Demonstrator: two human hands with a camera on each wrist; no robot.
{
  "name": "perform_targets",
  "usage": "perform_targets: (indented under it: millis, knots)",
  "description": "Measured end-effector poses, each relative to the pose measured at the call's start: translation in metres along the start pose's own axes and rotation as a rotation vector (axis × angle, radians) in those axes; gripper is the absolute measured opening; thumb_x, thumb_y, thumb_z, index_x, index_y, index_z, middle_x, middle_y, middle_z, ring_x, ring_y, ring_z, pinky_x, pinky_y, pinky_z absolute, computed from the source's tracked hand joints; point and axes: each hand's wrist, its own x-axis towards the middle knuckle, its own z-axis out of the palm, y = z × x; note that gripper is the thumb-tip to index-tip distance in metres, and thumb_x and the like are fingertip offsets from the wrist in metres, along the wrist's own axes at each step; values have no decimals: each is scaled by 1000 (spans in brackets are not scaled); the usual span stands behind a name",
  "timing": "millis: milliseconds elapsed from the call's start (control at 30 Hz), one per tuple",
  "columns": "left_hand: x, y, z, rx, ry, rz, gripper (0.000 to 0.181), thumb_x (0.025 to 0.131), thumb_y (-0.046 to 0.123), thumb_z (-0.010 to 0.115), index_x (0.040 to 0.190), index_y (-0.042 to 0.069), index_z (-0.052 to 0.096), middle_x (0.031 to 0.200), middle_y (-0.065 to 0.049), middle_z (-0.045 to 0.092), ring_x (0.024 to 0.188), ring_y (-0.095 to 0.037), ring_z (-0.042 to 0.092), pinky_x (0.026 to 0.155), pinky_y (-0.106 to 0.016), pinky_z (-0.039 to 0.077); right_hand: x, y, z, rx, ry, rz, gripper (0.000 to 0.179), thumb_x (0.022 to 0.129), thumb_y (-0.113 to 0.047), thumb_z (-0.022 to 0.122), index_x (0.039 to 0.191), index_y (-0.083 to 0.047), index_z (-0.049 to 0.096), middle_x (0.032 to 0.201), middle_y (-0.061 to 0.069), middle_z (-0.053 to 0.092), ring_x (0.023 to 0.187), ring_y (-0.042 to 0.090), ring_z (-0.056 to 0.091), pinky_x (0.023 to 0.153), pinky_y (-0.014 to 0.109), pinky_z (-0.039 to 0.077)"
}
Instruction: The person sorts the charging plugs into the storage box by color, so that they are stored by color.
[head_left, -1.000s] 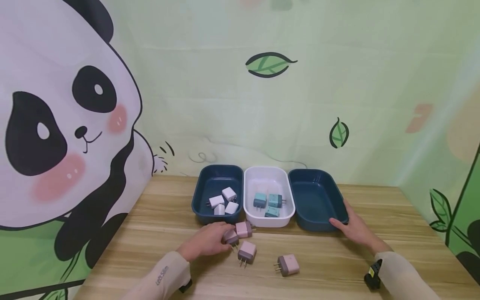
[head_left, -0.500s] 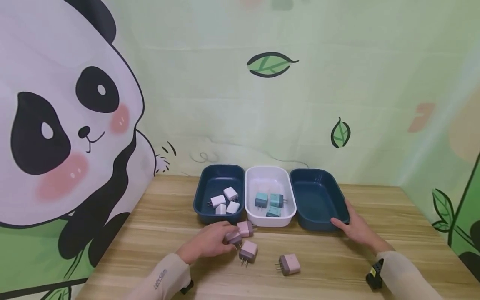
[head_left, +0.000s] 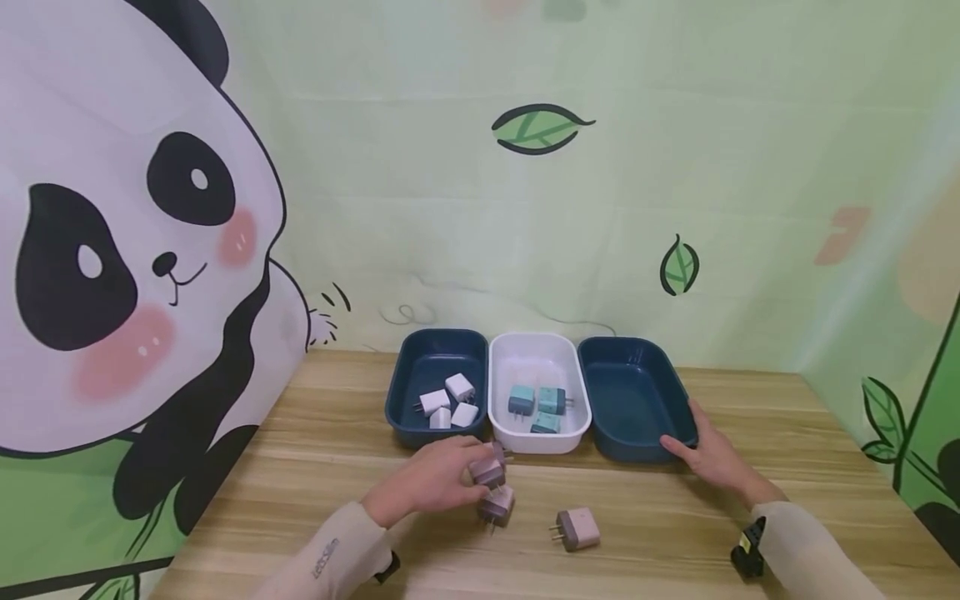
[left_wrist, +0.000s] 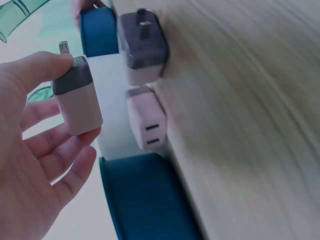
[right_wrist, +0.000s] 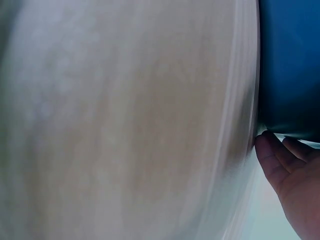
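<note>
My left hand (head_left: 431, 477) pinches a pink-and-grey USB wall charger (left_wrist: 77, 107) between thumb and fingers, its metal prongs sticking out by the thumb in the left wrist view. In the head view this charger overlaps another pink charger (head_left: 499, 452) behind it. A further pink charger (head_left: 497, 507) lies on the table just in front, and one more pink charger (head_left: 579, 529) lies farther right. My right hand (head_left: 716, 454) holds the front right corner of the right dark blue bin (head_left: 630, 392), thumb at the rim and fingers along the outer side. No charger shows inside that bin.
Left of it stands a white bin (head_left: 536, 354) with several teal chargers (head_left: 522, 398). Beyond that, a second dark blue bin (head_left: 442, 360) holds several white chargers (head_left: 433, 402). All three bins sit side by side on the wooden table (head_left: 750, 400), near the panda-printed backdrop (head_left: 420, 208).
My left hand has lifted the pink charger slightly and moved right with it, toward the other pink chargers. The right hand stays at the bin's corner.
</note>
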Motion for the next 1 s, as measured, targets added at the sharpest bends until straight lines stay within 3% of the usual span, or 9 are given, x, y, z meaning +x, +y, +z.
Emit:
perform_targets:
  millis: [400, 600, 733, 833, 1000]
  knots:
    - [18, 15, -8, 34, 40, 40, 55, 85, 40, 66, 132, 14, 56, 113, 2, 61, 89, -8, 52, 73, -25, 48, 2, 5, 1, -11, 2, -11, 98, 92, -44, 57, 147, 7, -6, 147, 39, 7, 130, 58, 16, 101, 68, 18]
    - [29, 20, -13, 44, 53, 53, 55, 85, 42, 65, 131, 13, 57, 120, 0, 61, 98, -11, 54, 83, -29, 48, 3, 5, 1, -8, 0, -7, 99, 92, -46, 57, 146, 7, -7, 147, 39, 7, 130, 57, 16, 101, 68, 17]
    - [40, 25, -16, 52, 42, 83, 54, 86, 42, 65, 130, 13, 57, 113, 2, 62, 92, -9, 54, 77, -25, 48, 1, 4, 1, -3, -3, -4, 100, 92, -47, 57, 146, 9, -6, 147, 39, 7, 130, 58, 16, 101, 68, 17]
    - [48, 29, -19, 36, 26, 78, 54, 86, 41, 66, 131, 13, 57, 112, 2, 62, 89, -8, 52, 74, -23, 47, 1, 5, 1, -3, -3, -2, 100, 91, -48, 57, 146, 9, -5, 147, 40, 7, 130, 58, 16, 101, 68, 18]
    - [62, 36, -25, 31, 22, 51, 54, 85, 42, 67, 130, 15, 57, 117, 3, 60, 95, -9, 52, 83, -26, 47, 1, 5, 1, 3, -4, -5, 101, 91, -48, 57, 146, 9, -6, 147, 40, 7, 130, 58, 16, 101, 68, 17]
